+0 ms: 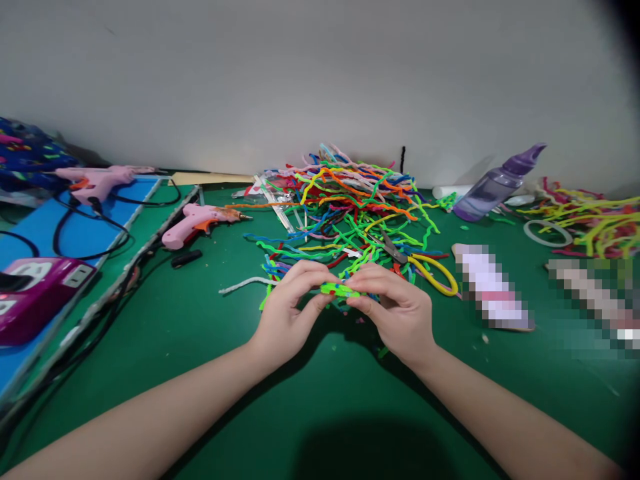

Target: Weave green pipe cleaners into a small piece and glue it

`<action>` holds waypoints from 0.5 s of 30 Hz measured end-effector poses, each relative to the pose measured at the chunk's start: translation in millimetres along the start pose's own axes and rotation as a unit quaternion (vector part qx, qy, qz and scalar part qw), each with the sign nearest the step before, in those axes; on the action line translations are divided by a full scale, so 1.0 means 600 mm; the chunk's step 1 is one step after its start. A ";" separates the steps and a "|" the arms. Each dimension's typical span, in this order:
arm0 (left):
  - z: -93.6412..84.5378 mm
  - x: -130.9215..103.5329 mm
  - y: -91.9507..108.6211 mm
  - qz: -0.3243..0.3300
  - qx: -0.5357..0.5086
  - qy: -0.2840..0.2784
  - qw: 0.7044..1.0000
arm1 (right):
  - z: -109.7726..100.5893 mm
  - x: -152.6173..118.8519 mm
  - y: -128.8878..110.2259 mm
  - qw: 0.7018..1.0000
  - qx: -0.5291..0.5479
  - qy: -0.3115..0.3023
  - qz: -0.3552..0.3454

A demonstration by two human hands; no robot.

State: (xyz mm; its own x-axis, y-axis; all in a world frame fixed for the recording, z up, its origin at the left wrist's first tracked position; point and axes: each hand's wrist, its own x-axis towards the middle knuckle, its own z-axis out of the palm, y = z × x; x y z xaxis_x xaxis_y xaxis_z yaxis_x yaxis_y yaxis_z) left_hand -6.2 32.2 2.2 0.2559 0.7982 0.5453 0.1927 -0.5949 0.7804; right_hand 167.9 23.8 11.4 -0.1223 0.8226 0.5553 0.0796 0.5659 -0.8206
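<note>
In our left hand [290, 307] and right hand [404, 313], the grip pinches a green piece [341, 290]; stems [350, 183] and pliers [399, 255] clutter the tabletop [320, 387] toward its far edge.

Single view, worn on my head: faces forward and down, near my bare hands [287, 310], over flat green tabletop [190, 320] toward plain grey wall [300, 80].

Craft workshop or hobby corner from where I'm standing; can't tell if it's inside a home. Green counter [200, 320] against a plain pale wall [300, 73], two pink glue guns [203, 223], purple power strip [45, 293], big heap of coloured pipe cleaners [350, 177], second heap [600, 220] off right, yellow-handled cutters [395, 249].
</note>
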 end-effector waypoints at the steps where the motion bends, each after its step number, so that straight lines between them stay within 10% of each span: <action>1: 0.000 0.000 0.001 0.000 -0.005 -0.002 1.000 | 0.000 0.000 -0.001 1.000 0.000 0.000 -0.004; 15: 0.005 -0.005 -0.002 -0.053 -0.101 0.015 0.993 | 0.002 -0.010 0.004 0.997 -0.071 0.014 -0.034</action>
State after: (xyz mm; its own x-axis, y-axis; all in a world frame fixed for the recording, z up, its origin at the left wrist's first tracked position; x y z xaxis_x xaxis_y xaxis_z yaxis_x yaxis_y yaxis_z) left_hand -4.3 30.6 -1.4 0.2158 0.8599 0.4626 0.0223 -0.4780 0.8781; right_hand 167.9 20.3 6.0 -0.1048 0.7823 0.6140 0.2124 0.6207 -0.7547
